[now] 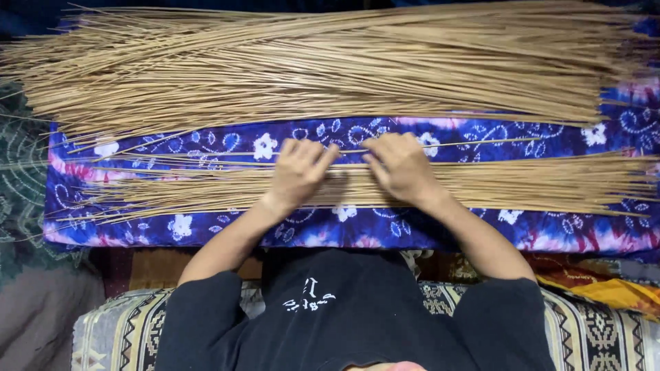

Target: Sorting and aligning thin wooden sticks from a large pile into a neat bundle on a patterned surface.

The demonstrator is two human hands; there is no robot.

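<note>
Thin tan sticks (522, 184) (near bundle), flat, lengthwise across blue floral cloth (357, 230).

There is a single view, from a camera worn on the person's head, looking almost straight down and slightly forward over the chest. It sits close: the dark shirt (344, 316) fills the bottom edge, and both forearms run up from there to the left hand (297, 173) and right hand (401, 167) near the middle of the frame. The far edge takes in the big pile of sticks (330, 62) across the blue cloth (227, 141). The top corners are dark, so what lies beyond is probably floor, though that is unclear.
</note>
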